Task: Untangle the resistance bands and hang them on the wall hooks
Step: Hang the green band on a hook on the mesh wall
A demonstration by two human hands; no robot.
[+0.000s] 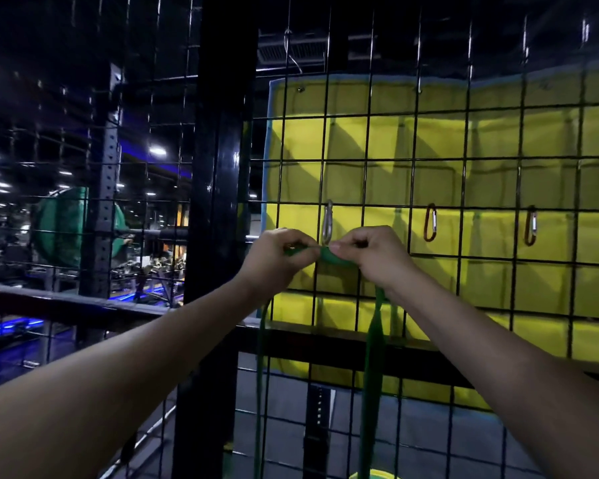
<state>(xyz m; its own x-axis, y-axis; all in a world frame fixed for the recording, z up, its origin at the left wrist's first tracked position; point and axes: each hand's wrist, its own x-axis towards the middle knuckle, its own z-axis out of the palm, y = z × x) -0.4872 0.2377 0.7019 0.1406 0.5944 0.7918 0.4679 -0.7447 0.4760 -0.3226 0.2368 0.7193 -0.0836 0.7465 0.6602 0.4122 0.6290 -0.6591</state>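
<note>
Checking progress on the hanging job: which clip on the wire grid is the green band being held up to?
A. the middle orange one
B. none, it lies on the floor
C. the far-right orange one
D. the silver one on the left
D: both hands, left hand and right hand, pinch the green band just below the silver carabiner; the orange carabiners hang bare.

A black wire grid (374, 160) carries three carabiners. One silver carabiner (327, 221) hangs left; two brown carabiners (430, 223) hang farther right.

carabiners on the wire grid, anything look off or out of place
Nothing stands out. The silver carabiner and two orange carabiners hang upright from the black wire grid. Both hands, left hand and right hand, pinch the green resistance band just below the silver one, not yet hooked.
</note>
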